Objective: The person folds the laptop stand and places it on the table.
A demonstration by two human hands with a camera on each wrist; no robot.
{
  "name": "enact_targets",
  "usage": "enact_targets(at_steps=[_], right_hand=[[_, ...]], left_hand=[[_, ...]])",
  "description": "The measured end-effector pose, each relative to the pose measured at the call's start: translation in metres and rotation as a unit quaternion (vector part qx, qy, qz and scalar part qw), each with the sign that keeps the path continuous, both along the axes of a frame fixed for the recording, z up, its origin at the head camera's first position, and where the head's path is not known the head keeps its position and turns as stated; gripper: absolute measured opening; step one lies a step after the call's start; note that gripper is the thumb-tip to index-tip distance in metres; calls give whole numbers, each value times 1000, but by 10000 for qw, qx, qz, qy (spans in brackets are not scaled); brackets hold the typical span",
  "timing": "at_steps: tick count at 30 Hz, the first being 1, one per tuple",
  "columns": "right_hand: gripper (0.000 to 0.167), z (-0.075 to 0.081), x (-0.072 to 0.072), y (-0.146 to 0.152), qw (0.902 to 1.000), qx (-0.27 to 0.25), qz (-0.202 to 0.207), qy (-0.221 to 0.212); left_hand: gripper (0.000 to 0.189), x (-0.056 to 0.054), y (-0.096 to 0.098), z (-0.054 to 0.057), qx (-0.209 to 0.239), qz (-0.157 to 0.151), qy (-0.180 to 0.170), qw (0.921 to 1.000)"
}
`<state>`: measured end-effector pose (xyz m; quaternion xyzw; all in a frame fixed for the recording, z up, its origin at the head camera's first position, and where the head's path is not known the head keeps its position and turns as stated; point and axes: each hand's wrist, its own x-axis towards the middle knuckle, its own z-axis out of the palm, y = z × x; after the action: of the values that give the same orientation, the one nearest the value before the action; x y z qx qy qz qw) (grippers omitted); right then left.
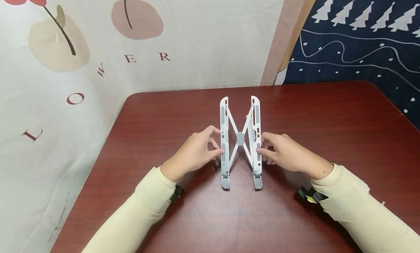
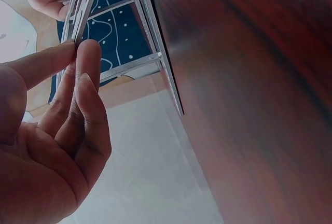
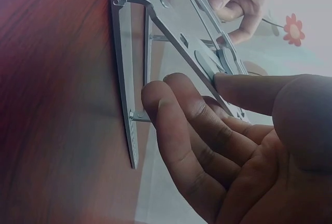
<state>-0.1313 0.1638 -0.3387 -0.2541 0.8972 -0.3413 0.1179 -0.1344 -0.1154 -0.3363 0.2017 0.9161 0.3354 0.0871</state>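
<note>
Head view: I see the left hand (image 1: 197,151) pinching the left rail (image 1: 225,141) of a hinged metal stand (image 1: 240,136) between thumb and fingertips. Opposite, the right hand (image 1: 283,151) pinches the right rail (image 1: 257,166), thumb at a grey pad (image 3: 205,64). Both grips are narrow. The stand rests on the table (image 1: 164,111), between the hands; I judge that matching grips on its outer sides let both rails be controlled evenly and leave the crossed bars (image 1: 233,156) unobstructed. From the right wrist I make out a base bar (image 3: 124,89) on the tabletop, the upper rail slanting above it. No container shows in any view, so I have no contents to report. Farther out come pale sleeves (image 1: 121,216) and dark wrist straps (image 1: 177,193). Behind the table hang a cream cloth (image 1: 210,34) with printed letters and a navy cloth (image 1: 354,52) with white trees.
</note>
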Motion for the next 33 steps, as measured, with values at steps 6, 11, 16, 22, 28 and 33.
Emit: enact_targets(at_steps=[6, 11, 16, 22, 28, 33], right_hand=[[11, -1, 1, 1, 10000, 44, -34, -68], [11, 0, 1, 1, 10000, -30, 20, -55], [12, 0, 1, 1, 10000, -79, 29, -30], [11, 0, 0, 1, 10000, -48, 31, -77], [10, -2, -2, 0, 9999, -33, 3, -112], [11, -2, -1, 1, 9998, -100, 63, -136]], left_hand=[[49, 1, 3, -1, 38, 17, -69, 10000], [49, 1, 4, -1, -36, 35, 17, 10000], [50, 1, 5, 0, -57, 62, 87, 9999], [50, 2, 6, 0, -38, 69, 78, 9999], [49, 2, 8, 0, -17, 88, 49, 9999], [50, 2, 9, 0, 5, 50, -24, 10000]])
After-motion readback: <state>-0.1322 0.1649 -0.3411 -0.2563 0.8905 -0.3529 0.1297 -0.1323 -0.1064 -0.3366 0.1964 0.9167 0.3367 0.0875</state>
